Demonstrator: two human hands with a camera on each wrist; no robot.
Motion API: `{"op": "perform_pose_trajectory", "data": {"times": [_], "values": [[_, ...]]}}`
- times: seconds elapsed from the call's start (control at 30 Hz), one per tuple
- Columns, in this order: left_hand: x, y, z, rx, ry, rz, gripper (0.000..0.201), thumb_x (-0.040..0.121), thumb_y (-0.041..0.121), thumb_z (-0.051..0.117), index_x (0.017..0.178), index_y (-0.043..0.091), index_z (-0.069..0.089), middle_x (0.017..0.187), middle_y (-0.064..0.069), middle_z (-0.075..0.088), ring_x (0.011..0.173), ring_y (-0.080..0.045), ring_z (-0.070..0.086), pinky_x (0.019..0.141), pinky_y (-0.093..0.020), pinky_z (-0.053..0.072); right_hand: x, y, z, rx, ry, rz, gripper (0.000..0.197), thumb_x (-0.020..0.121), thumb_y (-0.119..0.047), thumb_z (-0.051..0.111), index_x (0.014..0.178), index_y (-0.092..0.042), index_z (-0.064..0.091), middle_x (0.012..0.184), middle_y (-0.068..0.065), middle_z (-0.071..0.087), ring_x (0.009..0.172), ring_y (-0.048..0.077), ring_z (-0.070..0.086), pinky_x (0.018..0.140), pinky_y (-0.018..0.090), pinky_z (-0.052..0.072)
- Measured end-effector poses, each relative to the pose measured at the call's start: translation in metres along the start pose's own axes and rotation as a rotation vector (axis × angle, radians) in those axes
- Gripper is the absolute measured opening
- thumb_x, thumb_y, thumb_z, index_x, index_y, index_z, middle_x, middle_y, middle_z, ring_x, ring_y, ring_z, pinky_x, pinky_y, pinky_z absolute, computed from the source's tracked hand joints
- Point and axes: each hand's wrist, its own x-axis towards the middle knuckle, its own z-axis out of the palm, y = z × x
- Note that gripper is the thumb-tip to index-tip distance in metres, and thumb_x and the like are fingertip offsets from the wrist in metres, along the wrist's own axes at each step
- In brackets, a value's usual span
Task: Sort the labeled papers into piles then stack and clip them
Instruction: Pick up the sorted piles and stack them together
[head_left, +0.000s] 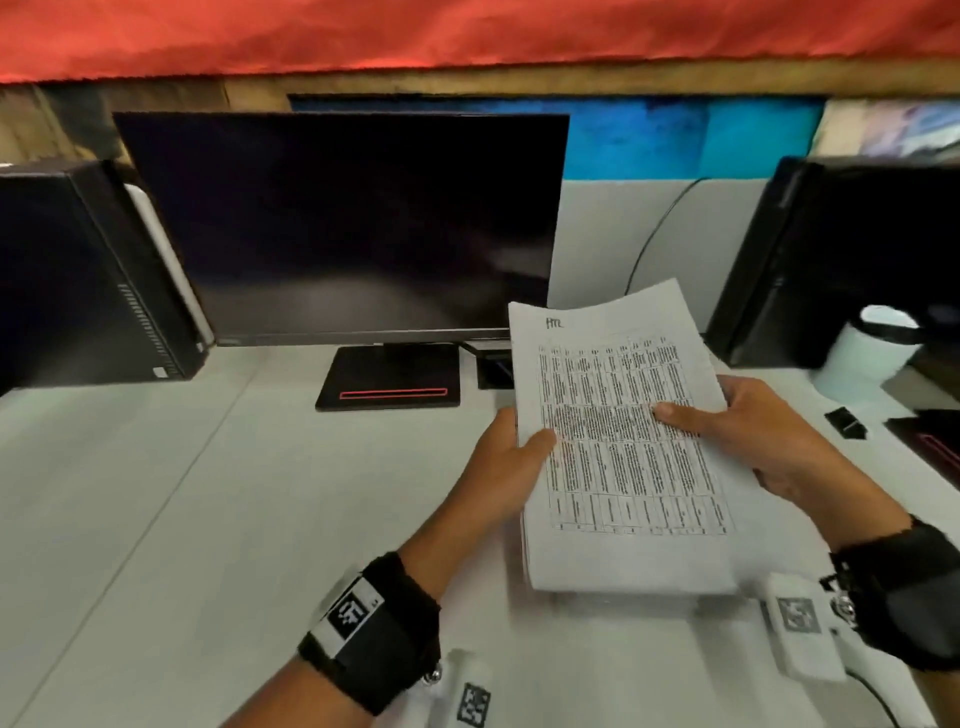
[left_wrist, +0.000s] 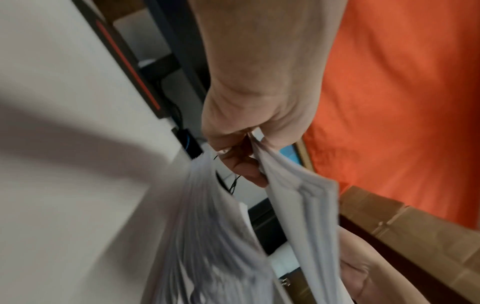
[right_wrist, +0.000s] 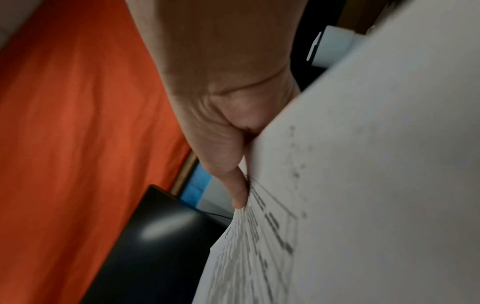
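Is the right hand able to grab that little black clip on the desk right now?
Probably not yet. The right hand grips the stack of papers together with the left hand, so its fingers are busy. The black binder clip lies uncovered on the desk just to its right, so freeing that hand should do.

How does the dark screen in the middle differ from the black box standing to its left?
The wide flat black monitor faces the person and rises on a flat base with a red stripe; the black desktop computer tower is a deep, boxy case standing straight on the desk. The monitor's face is smooth glass; the tower has vent slots along its front edge. Both are black and sit on the pale desk.
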Motion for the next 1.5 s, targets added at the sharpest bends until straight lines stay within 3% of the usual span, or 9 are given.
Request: {"op": "perform_pose_trajectory", "data": {"times": [0.13,0.3,0.47,0.67,0.87,1.13,1.27,1.4,1.5], "values": [[0.034,-0.024,0.033,0.156,0.037,-0.161,0.019,0.104,0.03,0.052,0.122,0.024,0.052,0.12,0.003,0.067,0.1,-0.013,0.068,0.086,-0.034,0.06,0.036,0.048,-0.014,-0.088,0.054,0.052,0.025,0.09,-0.011,0.082,0.115,-0.012,0.076,0.104,0.008,0.082,0.091,0.027,0.081,0.094,0.052,0.062],[0.048,-0.038,0.051,0.626,0.095,-0.251,0.043,0.099,0.042,0.054,0.133,0.015,0.05,0.135,-0.005,0.045,0.123,-0.027,0.049,0.104,-0.043,0.048,0.055,0.074,-0.016,-0.285,0.093,0.07,0.019,0.094,-0.009,0.079,0.112,-0.012,0.074,0.093,0.001,0.079,0.066,0.002,0.076,0.056,0.014,0.055],[0.054,-0.039,0.058,0.472,0.008,-0.355,0.058,0.101,0.034,0.06,0.145,0.01,0.029,0.146,-0.01,0.034,0.137,-0.031,0.039,0.11,-0.042,0.042,0.063,0.095,-0.023,-0.6,0.111,0.198,0.055,0.094,-0.039,0.079,0.139,-0.015,0.059,0.142,0.013,0.06,0.127,0.032,0.059,0.109,0.047,0.049],[0.06,-0.036,0.073,0.392,0.031,-0.425,0.077,0.092,0.034,0.067,0.146,0.017,0.016,0.142,-0.006,0.037,0.135,-0.03,0.037,0.11,-0.046,0.043,0.07,0.128,-0.032,-0.557,-0.081,0.296,0.046,0.095,-0.052,0.072,0.105,-0.014,0.05,0.124,0.011,0.055,0.106,0.03,0.059,0.087,0.042,0.052],[0.077,-0.028,0.065,-0.1,0.107,-0.598,0.127,0.067,0.036,0.087,0.157,0.02,-0.001,0.136,-0.014,0.055,0.117,-0.031,0.065,0.087,-0.052,0.063,0.079,0.166,-0.051,-0.215,-0.172,0.24,0.061,0.064,-0.048,0.087,0.119,-0.038,0.064,0.131,-0.005,0.069,0.123,0.025,0.066,0.106,0.056,0.055],[0.085,-0.006,0.057,-0.168,-0.069,-0.59,0.042,0.089,0.024,0.083,0.125,0.006,0.069,0.107,-0.017,0.08,0.098,-0.035,0.078,0.088,-0.056,0.062,0.058,0.151,-0.05,0.013,-0.293,0.199,0.075,0.077,-0.004,0.084,0.144,-0.024,0.055,0.138,-0.002,0.071,0.134,0.025,0.062,0.118,0.058,0.044],[0.082,-0.002,0.063,-0.124,-0.05,-0.601,0.031,0.091,0.012,0.076,0.12,0.004,0.07,0.105,-0.02,0.079,0.096,-0.037,0.077,0.08,-0.052,0.064,0.056,0.153,-0.054,0.036,-0.316,0.157,0.076,0.08,-0.002,0.082,0.148,-0.022,0.053,0.14,-0.004,0.07,0.135,0.023,0.062,0.12,0.055,0.043],[0.083,-0.02,0.075,0.046,0.068,-0.534,0.083,0.053,0.028,0.088,0.129,0.015,0.056,0.123,-0.015,0.066,0.107,-0.037,0.069,0.075,-0.054,0.065,0.058,0.157,-0.055,0.025,-0.315,0.144,0.081,0.076,-0.013,0.086,0.148,-0.024,0.051,0.143,-0.004,0.067,0.136,0.021,0.061,0.118,0.052,0.046],[0.069,-0.011,0.085,-0.006,0.09,-0.407,0.053,0.081,0.009,0.081,0.121,0.017,0.046,0.117,-0.01,0.064,0.098,-0.027,0.07,0.061,-0.036,0.064,0.063,0.169,-0.057,-0.034,-0.307,0.121,0.083,0.069,-0.034,0.089,0.144,-0.037,0.052,0.145,-0.009,0.063,0.138,0.018,0.058,0.118,0.051,0.045]]}}
